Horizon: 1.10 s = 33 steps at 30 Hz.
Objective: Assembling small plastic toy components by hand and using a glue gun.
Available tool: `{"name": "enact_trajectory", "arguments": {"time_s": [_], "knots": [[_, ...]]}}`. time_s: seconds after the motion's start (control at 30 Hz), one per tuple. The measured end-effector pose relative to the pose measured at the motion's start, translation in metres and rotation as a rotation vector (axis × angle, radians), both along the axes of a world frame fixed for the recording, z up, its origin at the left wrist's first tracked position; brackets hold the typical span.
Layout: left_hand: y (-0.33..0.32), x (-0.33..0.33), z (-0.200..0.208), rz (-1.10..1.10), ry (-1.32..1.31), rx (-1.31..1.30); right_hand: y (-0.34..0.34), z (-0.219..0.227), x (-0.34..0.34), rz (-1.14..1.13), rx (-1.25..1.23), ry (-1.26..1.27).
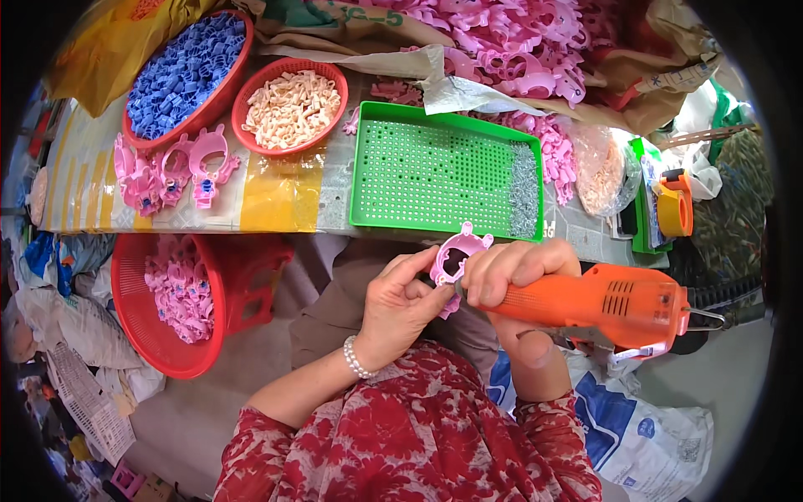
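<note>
Between my hands, just off the table's front edge, is a pink plastic part [466, 241] with a round ring and small ears. My left hand [400, 299] pinches its lower left side between thumb and fingers. In my right hand [523, 280] is an orange electric screwdriver [602, 303], lying sideways with its tip pointing left against the pink part. My fingers hide the driver's tip and the spot it meets. Right behind the part stands a green perforated tray [418, 219] with small silver screws [525, 192] heaped at its right end.
Red baskets hold blue pieces [184, 75] and cream pieces [288, 109] at the back left. Several pink parts [176, 171] lie before them. A red basket [219, 309] of pink parts stands below left. A pink heap [519, 42] fills the back. Yellow tape [672, 211] sits at right.
</note>
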<state>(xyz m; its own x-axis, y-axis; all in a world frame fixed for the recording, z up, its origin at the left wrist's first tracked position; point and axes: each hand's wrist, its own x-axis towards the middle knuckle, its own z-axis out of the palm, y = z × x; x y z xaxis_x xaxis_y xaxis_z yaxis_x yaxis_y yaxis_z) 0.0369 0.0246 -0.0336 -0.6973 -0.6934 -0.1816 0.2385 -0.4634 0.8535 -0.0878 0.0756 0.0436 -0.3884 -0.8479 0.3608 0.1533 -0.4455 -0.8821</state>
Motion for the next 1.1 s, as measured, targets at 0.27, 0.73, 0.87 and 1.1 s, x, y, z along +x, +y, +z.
{"name": "enact_trajectory", "arguments": {"time_s": [0.27,0.73,0.87,1.1], "knots": [[0.004,0.000,0.000,0.009,0.001,-0.001,0.003,-0.014,-0.011,0.178,-0.074,-0.060],[0.011,0.000,-0.002,0.132,-0.051,-0.124,-0.003,-0.015,0.005,-0.020,-0.010,0.045],[0.010,-0.001,-0.004,0.134,-0.053,-0.124,-0.003,-0.015,0.006,-0.033,-0.005,0.030],[0.010,-0.001,-0.004,0.127,-0.042,-0.106,-0.003,-0.017,0.004,-0.025,-0.002,0.019]]}}
